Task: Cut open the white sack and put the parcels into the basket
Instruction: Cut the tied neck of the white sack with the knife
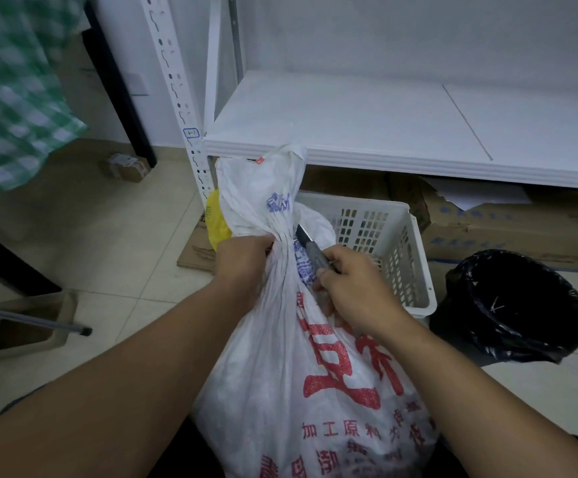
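A full white sack point(280, 384) with red and blue print stands upright in front of me, its neck bunched and tied. My left hand point(241, 258) grips the gathered neck from the left. My right hand point(356, 288) is closed around a grey-handled knife point(311, 250), whose dark blade rests against the right side of the neck. Behind the sack, a white slotted plastic basket point(401, 250) sits on the floor, partly hidden by the sack's top. No parcels show; the sack hides its contents.
A white metal shelf point(366, 132) runs across the back above the basket, with flattened cardboard boxes point(487, 225) under it. A bin with a black liner point(518, 305) stands right of the basket. A small box point(125, 166) and an open carton point(28, 329) lie on the tiled floor at left.
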